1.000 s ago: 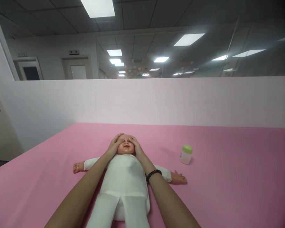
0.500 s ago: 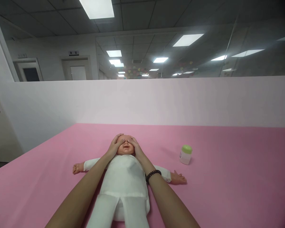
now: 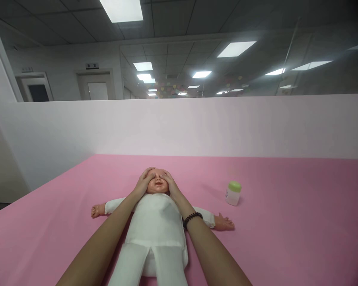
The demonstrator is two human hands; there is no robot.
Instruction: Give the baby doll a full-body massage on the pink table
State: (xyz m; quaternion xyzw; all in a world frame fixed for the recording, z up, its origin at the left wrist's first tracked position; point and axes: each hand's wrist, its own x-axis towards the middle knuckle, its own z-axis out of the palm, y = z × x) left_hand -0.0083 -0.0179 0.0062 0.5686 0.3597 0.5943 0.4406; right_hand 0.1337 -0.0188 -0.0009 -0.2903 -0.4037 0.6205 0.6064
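Toward the far edge of the pink surface [image 3: 286,222], the face-up doll [image 3: 157,224] has its head between the left hand [image 3: 143,183] and the right hand [image 3: 171,183], fingers open and curved along its sides, thumbs by the eyes. Contact is made and seems under way, not finished. The green-lidded jar [image 3: 233,195] stands closed, untouched, apart.

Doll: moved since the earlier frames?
No; the doll shows no visible shift either way, judged against the white wall behind it.

Office-like, with ceiling light panels [image 3: 123,10]
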